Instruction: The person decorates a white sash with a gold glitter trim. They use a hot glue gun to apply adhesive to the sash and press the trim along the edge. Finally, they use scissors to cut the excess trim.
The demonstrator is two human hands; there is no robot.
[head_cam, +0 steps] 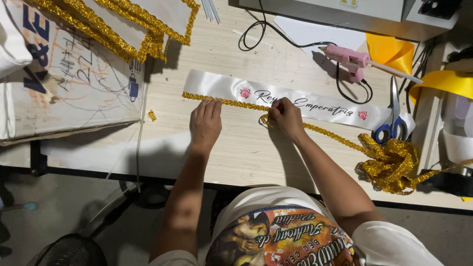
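Nearby, scissors [391,129] and glue gun [351,60] flank sash [276,97]

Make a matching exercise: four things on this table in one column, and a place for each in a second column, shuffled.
Things:
1. glue gun
2. scissors
3. left hand
4. right hand

Places:
A. pinching the gold trim at the sash's lower edge
B. by the sash's right end
C. pressed flat on the trim, left part of the sash
D. above the sash, cord attached

Pairs: 1-D, 2-B, 3-C, 4-A
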